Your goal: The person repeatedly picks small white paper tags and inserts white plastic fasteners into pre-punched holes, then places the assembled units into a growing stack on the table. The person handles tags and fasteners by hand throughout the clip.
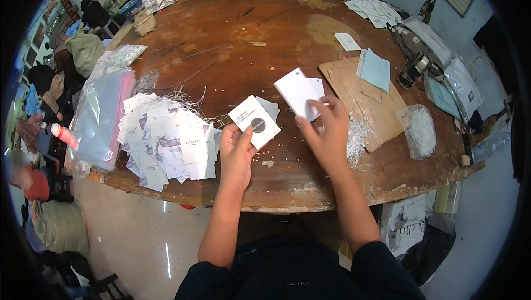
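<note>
Currently the left hand (238, 146) grasps a white square card (250, 118) with a dark round spot, its thumb on the card's face near the lower edge. Just behind that card, a greyish card (269, 106) shows in part.

To the right and slightly ahead, the right hand (329, 128) has its thumb and fingers spread at the lower edge of some plain white cards (296, 91); whether it grips them or only reaches over them, I cannot tell.

Left of the left hand sits a heap of tags (166, 139) with loose strings (185, 98) at its far side, and farther left lie clear plastic sleeves (105, 123). Just right of the right hand is a bundle of white strings (358, 137), partly on a wooden board (381, 115). Farther right rests a clear bag of white strands (420, 134). Beyond the right hand, on the board, lies a pale blue sheet (374, 70). Tiny white bits dot the brown table (265, 34) around both hands.
</note>
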The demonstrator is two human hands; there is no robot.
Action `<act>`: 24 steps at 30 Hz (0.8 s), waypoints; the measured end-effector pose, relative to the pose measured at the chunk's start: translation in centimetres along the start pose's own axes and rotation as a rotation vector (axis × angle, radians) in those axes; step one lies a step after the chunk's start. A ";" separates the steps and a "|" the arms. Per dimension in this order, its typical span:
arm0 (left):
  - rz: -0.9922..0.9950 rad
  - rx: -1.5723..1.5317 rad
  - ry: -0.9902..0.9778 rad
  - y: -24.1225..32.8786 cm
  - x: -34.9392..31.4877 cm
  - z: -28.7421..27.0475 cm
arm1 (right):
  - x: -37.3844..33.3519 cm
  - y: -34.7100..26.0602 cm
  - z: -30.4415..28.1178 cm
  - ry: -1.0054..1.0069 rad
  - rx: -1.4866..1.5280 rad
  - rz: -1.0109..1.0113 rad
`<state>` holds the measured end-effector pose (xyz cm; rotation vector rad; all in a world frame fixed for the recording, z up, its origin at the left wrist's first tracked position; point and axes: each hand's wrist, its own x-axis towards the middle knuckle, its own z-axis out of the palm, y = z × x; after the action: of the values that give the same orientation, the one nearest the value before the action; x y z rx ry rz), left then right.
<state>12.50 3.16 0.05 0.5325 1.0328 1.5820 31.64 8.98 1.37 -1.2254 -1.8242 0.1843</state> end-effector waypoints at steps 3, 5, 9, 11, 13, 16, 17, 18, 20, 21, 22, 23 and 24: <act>-0.022 0.016 -0.090 0.0 -0.9 0.3 | -2.2 -2.9 0.3 -0.102 0.119 -0.131; -0.012 0.005 -0.095 -0.2 -1.5 0.5 | -3.5 -4.0 0.3 -0.207 0.182 -0.148; -0.040 -0.157 -0.182 -0.1 -2.1 -0.2 | -4.4 -4.4 0.7 -0.200 0.114 -0.171; -0.051 -0.292 -0.239 -0.2 -2.3 -0.5 | -4.6 -4.3 0.8 -0.197 0.100 -0.177; -0.016 -0.215 -0.175 -0.6 -2.3 -0.4 | -4.6 -4.4 1.0 -0.209 0.103 -0.186; 0.046 -0.068 -0.111 -1.1 -2.3 -0.1 | -4.8 -4.5 1.0 -0.223 0.084 -0.215; 0.088 -0.023 -0.117 -1.2 -2.2 0.0 | -4.8 -4.5 1.0 -0.227 0.078 -0.217; 0.072 -0.027 -0.095 -1.2 -2.2 0.0 | -4.8 -4.5 1.0 -0.237 0.072 -0.224; 0.078 -0.062 -0.091 -1.2 -2.0 0.1 | -4.8 -4.4 1.0 -0.248 0.073 -0.209; 0.067 -0.046 -0.090 -1.2 -2.0 0.1 | -4.8 -4.4 1.0 -0.232 0.073 -0.203; 0.058 -0.030 -0.090 -1.1 -2.0 0.1 | -4.8 -4.3 1.1 -0.213 0.079 -0.190; 0.039 -0.010 -0.079 -1.2 -2.1 0.1 | -4.8 -4.3 1.1 -0.193 0.090 -0.183; 0.056 -0.016 -0.087 -1.2 -2.1 0.1 | -4.8 -4.3 1.1 -0.194 0.082 -0.186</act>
<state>13.80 1.24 -0.52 0.6183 0.9463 1.6008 28.50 3.38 0.29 -1.0032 -2.0653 0.2788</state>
